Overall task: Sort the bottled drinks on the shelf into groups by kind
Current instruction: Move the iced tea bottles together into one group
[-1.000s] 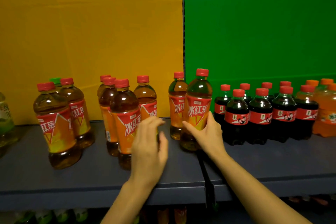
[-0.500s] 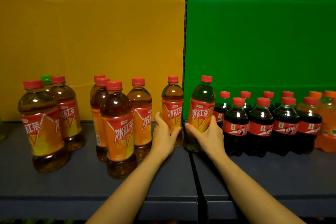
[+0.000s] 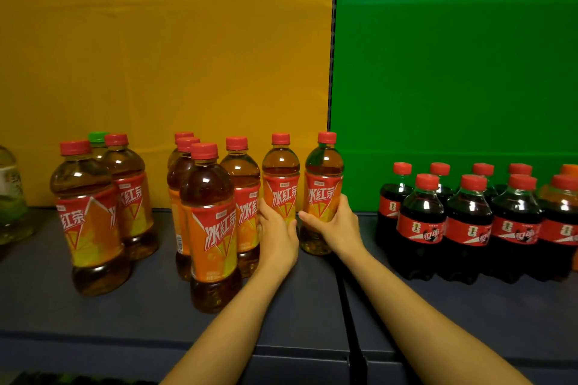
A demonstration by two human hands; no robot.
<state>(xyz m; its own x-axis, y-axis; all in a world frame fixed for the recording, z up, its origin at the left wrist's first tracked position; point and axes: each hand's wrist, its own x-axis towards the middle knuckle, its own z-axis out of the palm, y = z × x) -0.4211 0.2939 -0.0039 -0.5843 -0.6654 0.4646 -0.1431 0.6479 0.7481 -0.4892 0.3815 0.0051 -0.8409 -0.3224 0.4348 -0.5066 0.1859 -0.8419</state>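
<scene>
Left hand (image 3: 276, 233): fingers curled round a tea bottle (image 3: 280, 184), upright on the shelf (image 3: 438, 306).
Right hand (image 3: 336, 225): grips the neighbouring tea bottle (image 3: 323, 178), just beside the first.
Risk: a hurried slide could knock either bottle into the crowded tea cluster (image 3: 212, 222) and topple it.

Both bare forearms reach forward side by side, the left hand (image 3: 276, 236) wrapped round the left iced tea bottle (image 3: 280, 180) and the right hand (image 3: 338, 226) round the right iced tea bottle (image 3: 323, 180), thumbs close but apart.
</scene>
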